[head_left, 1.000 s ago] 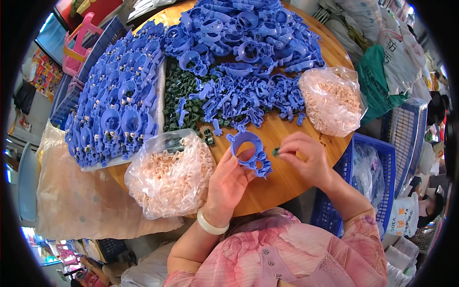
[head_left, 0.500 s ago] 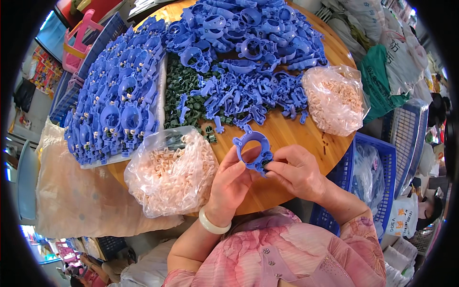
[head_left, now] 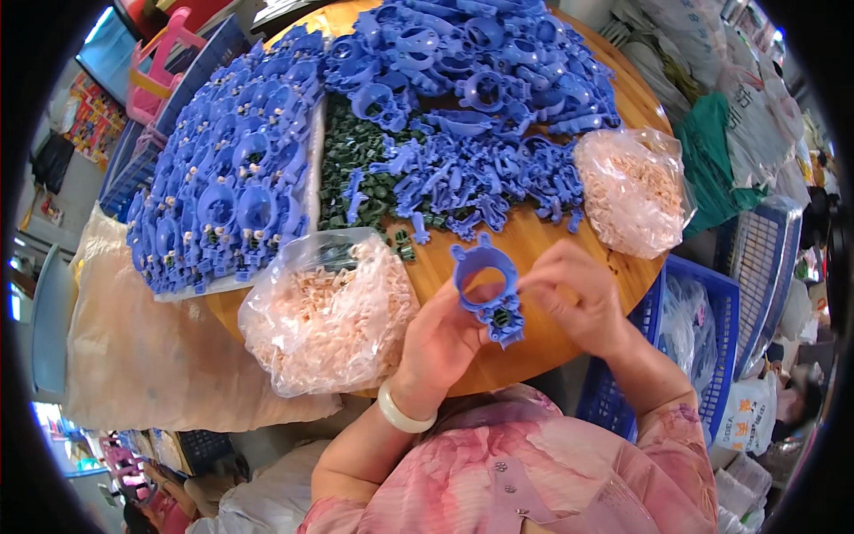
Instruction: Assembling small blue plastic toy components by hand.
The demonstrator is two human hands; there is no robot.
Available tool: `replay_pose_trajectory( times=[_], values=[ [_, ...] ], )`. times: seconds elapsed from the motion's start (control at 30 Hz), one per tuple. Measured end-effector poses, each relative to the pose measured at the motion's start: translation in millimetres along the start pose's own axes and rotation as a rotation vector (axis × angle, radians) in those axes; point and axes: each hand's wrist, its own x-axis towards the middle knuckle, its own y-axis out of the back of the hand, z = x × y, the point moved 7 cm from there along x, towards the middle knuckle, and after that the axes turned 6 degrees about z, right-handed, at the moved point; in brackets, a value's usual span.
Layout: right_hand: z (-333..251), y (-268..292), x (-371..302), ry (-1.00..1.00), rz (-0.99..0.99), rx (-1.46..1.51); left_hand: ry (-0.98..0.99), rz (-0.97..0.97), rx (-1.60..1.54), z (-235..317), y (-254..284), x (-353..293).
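Note:
My left hand [head_left: 442, 345], a white bangle [head_left: 402, 411] on its wrist, grips a blue plastic ring-shaped part [head_left: 463, 283] over the near side of the table. The part's ring stands up, with a small knob on top. A dark green piece [head_left: 501, 317] sits in its lower block. My right hand [head_left: 583, 298] is just right of the ring, fingers bent and drawn together; whether anything small is between them is hidden. Ahead lie a heap of small blue arm-like pieces [head_left: 480, 178] and dark green pieces [head_left: 347, 156].
Bags of pale pink pieces stand left [head_left: 325, 325] and right [head_left: 630, 191] on the round wooden table [head_left: 543, 236]. Blue ring parts [head_left: 498, 53] are heaped at the back; rows of assembled parts [head_left: 236, 169] fill a board at left. A blue crate [head_left: 725, 307] stands right.
My right hand has come off the lower block of the ring part and moved up and right. My left hand has turned the part more upright, showing the green piece in it.

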Motion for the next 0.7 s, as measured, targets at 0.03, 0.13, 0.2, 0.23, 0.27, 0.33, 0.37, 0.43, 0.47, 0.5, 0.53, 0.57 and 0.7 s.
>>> replay_pose_trajectory(
  times=[0.03, 0.13, 0.2, 0.23, 0.27, 0.33, 0.37, 0.43, 0.47, 0.5, 0.53, 0.57, 0.7],
  values=[
    [3.8, 3.4, 8.2, -0.015, 0.029, 0.001, 0.053, -0.024, -0.026, -2.3, -1.2, -1.1],
    [13.0, -3.1, 31.3, -0.078, -0.007, 0.049, 0.108, 0.052, -0.02, -13.1, -1.9, -7.4],
    [7.2, -19.6, 47.6, -0.074, -0.105, 0.074, 0.135, 0.031, 0.0, -19.8, -3.1, -9.9],
    [1.5, -31.8, 56.9, -0.074, -0.161, 0.097, 0.166, 0.015, 0.0, -22.6, -1.0, -9.5],
    [-15.2, -45.9, 68.2, 0.05, -0.241, 0.0, 0.17, 0.024, 0.004, -24.9, 1.0, -12.0],
    [-31.0, -80.2, 79.8, 0.278, -0.358, -0.044, 0.192, 0.053, -0.046, -27.4, 3.1, -13.1],
    [-33.1, -100.0, 83.1, 0.296, -0.435, -0.022, 0.206, 0.022, -0.048, -29.8, 3.9, -13.4],
    [-36.0, -138.4, 86.0, 0.423, -0.5, -0.048, 0.186, -0.014, -0.059, -34.7, 10.0, -18.6],
    [-37.9, -153.4, 85.7, 0.524, -0.542, -0.129, 0.184, -0.005, -0.022, -37.1, 11.3, -21.8],
    [-37.5, -161.6, 89.3, 0.53, -0.545, -0.128, 0.178, -0.006, -0.022, -37.5, 12.6, -23.0],
    [-34.4, -172.3, 90.2, 0.586, -0.573, -0.324, 0.217, -0.025, -0.004, -40.8, 13.5, -24.1],
    [-29.9, -181.6, 90.0, 0.637, -0.597, -0.522, 0.257, -0.044, 0.014, -44.2, 14.5, -24.9],
    [-15.2, -207.9, 94.0, 0.546, -0.812, -0.764, 0.217, -0.093, -0.033, -40.8, 19.6, -23.3]
  ],
)
